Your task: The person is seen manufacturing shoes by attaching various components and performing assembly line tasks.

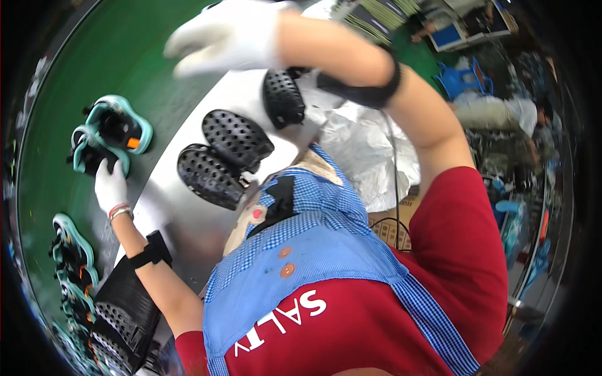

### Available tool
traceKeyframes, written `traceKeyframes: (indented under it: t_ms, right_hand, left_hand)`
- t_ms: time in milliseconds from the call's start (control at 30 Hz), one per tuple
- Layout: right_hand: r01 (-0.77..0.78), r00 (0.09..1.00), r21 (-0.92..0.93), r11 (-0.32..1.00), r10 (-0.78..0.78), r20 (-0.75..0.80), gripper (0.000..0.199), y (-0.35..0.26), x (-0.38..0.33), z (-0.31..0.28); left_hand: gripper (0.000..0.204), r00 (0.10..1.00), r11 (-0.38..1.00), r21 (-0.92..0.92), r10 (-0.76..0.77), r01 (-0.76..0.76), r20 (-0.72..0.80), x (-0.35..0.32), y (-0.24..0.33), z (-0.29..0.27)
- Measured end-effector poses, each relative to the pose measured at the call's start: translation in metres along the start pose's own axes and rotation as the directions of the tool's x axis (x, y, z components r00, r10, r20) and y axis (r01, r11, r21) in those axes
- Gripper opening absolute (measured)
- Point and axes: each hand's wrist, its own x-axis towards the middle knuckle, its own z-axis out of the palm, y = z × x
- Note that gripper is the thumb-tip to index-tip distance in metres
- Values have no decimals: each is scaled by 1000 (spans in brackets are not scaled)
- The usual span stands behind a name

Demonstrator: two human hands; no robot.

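Observation:
My left hand (pixel 111 186), in a white glove, has its fingertips closed on the rim of the nearer teal-and-black shoe (pixel 100 153). A second teal shoe (pixel 120 125), with an orange patch inside, stands close against it on the green surface. Raised over the far end of the white worktop, my right hand (pixel 222 39) is gloved too and blurred by motion. A gap shows between its fingers and thumb, and nothing is visible in it. Below it lie two black shoe-shaped pieces full of holes (pixel 237 139) (pixel 210 175). Another black perforated piece (pixel 283 98) sits farther right.
More teal shoes (pixel 75 250) line the green surface (pixel 47 188) at left. Black perforated pieces (pixel 119 326) fill a dark holder at lower left. Crumpled silvery sheeting (pixel 370 150) and a carton (pixel 392 229) lie right of the worktop (pixel 166 163). People work beyond a blue stool (pixel 463 80).

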Motion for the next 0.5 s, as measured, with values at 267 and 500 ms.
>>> traceKeyframes:
  t_ms: [267,500]
  right_hand:
    - [-831,556,26,556,830,32,37,93,-279,-12]
    - [-866,500,205,456,809,311,37,141,-379,171]
  left_hand:
    - [55,901,932,326,269,-156,-340,-47,28,-13]
    - [40,655,675,41,727,-737,-208,-153,171,-39]
